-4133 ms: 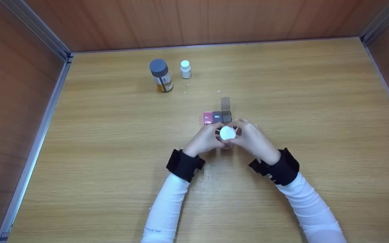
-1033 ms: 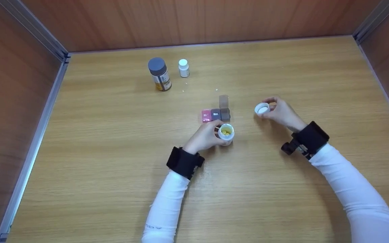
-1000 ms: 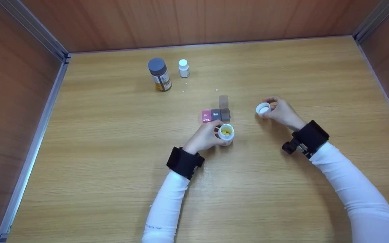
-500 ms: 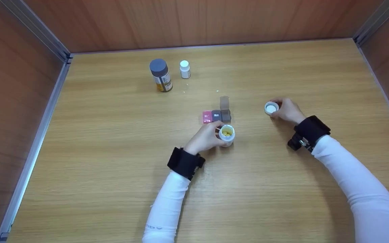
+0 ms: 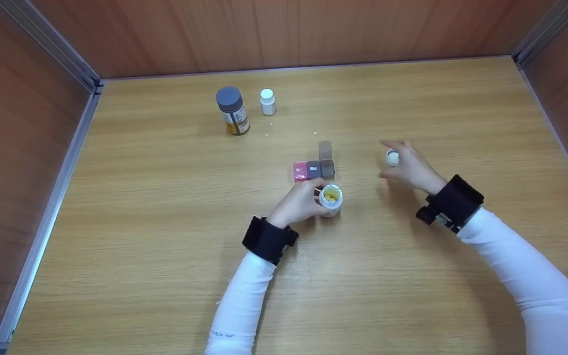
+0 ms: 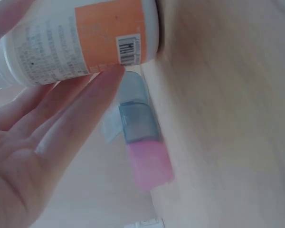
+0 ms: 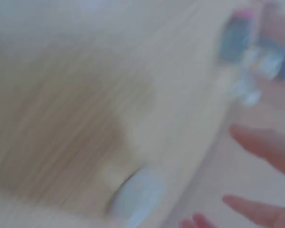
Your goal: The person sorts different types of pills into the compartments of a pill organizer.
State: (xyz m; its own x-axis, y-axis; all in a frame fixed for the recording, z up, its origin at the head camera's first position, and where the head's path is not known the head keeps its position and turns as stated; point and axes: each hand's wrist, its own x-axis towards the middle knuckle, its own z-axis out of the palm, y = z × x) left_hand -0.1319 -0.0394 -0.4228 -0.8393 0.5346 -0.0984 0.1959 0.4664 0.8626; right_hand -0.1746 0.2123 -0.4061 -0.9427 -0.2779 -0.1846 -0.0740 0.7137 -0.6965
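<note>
My left hand (image 5: 298,203) grips an uncapped white pill bottle (image 5: 331,203) that stands upright, yellow pills (image 5: 330,196) showing in its mouth. The left wrist view shows its orange and white label (image 6: 109,33) with a barcode, the fingers curled round the side. A small pill organizer (image 5: 313,170) sits just beyond, with pink, dark blue and grey-brown compartments and the grey-brown lid raised. At the right, my right hand (image 5: 412,165) has its fingers spread apart over the white bottle cap (image 5: 392,157). The blurred right wrist view has the cap (image 7: 138,197) on the table, apart from the fingers.
At the back left stand a larger bottle with a dark lid (image 5: 233,111) and a small white bottle (image 5: 267,102). Tiny white specks (image 5: 315,133) lie on the wooden table (image 5: 165,222). Wooden panels (image 5: 284,32) wall in the back and both sides.
My right hand carried the cap off the bottle to the right, set it down on the table and let go. My left hand has kept hold of the bottle in the same place.
</note>
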